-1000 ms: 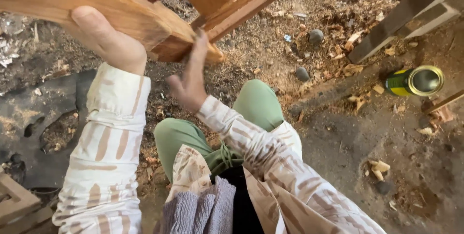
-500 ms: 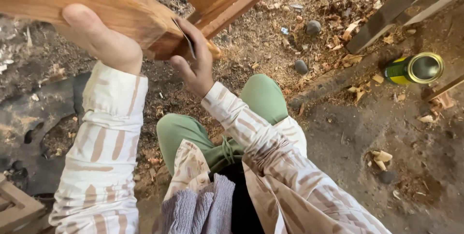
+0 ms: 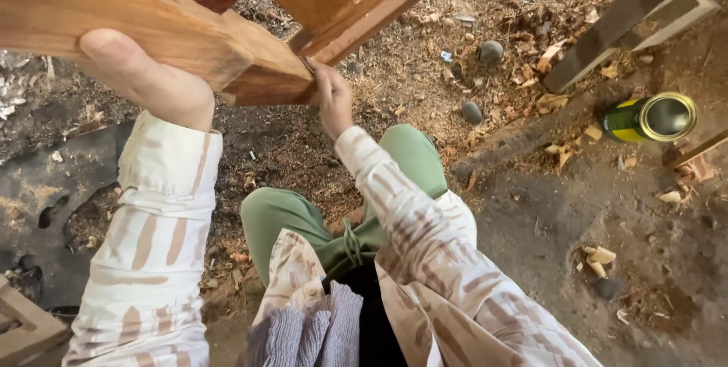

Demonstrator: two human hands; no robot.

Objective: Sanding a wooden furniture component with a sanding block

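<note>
A: What is being held, and where in the picture is it sitting?

B: A wooden frame (image 3: 174,26) of reddish-brown boards is being held up across the upper left and top centre of the picture. It is being carried above the knees, clear of the ground.

A: How is it being gripped?

B: The left hand (image 3: 148,79) is being wrapped around the lower edge of the thick board at upper left, with the thumb lying along the face; the fingers are hidden behind the wood. The right hand (image 3: 331,98) is being pressed, fingers curled, against the underside where two boards are meeting near top centre. Whether anything small is being pinched in it cannot be told.

A: How is the piece being judged to handle?

B: It is being judged stiff and fairly heavy, with hard edges and a smooth face that may be slipping a little. The thick board is being judged the safest place for a hold, with the joint as a second support.

A: What is lying around it?

B: Wood chips and sawdust (image 3: 523,48) are being seen at upper right, two dark stones (image 3: 491,51) among them, and a green and yellow can (image 3: 651,117) lying on its side at the right edge.
</note>
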